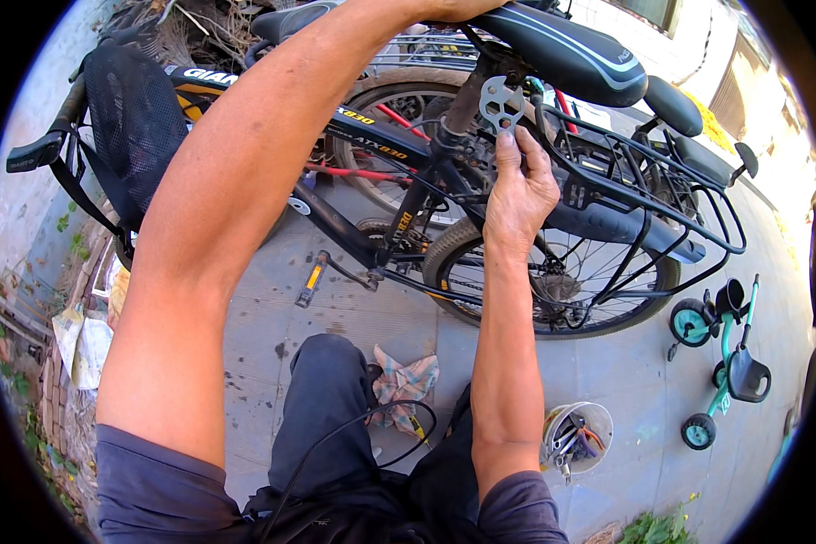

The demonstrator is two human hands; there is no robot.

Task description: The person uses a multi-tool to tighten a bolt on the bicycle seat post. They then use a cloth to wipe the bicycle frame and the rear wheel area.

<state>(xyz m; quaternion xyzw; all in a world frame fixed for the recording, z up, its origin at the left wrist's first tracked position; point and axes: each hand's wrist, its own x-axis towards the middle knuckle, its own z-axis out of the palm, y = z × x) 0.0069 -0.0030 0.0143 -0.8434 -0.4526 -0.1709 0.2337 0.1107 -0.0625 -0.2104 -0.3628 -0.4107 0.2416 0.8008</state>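
Two bare arms reach over a black bicycle [340, 228] from where I stand, the person's dark-trousered legs showing below. The right hand [521, 190] has its grip pinched tight, thumb against fingers, on the lower end of a flat multi-hole wrench [502, 104]. That grey wrench stands upright, its notched head clear of the fingers, just beside the saddle [553, 50] and in front of the bike's rear parts as seen from above. The left hand [458, 7] is at the back end of the saddle, mostly cut off by the upper edge; I cannot tell how far its grip is closed or whether it has hold of anything.

I judge the step in hand to be bringing the wrench to the seat area while the left hand steadies the saddle. The next move seems to call for matching an opening to a fastener and seating it squarely before any turning; which fastener, I cannot tell. A white bucket [600, 417] of tools stands on the floor, right of the legs.
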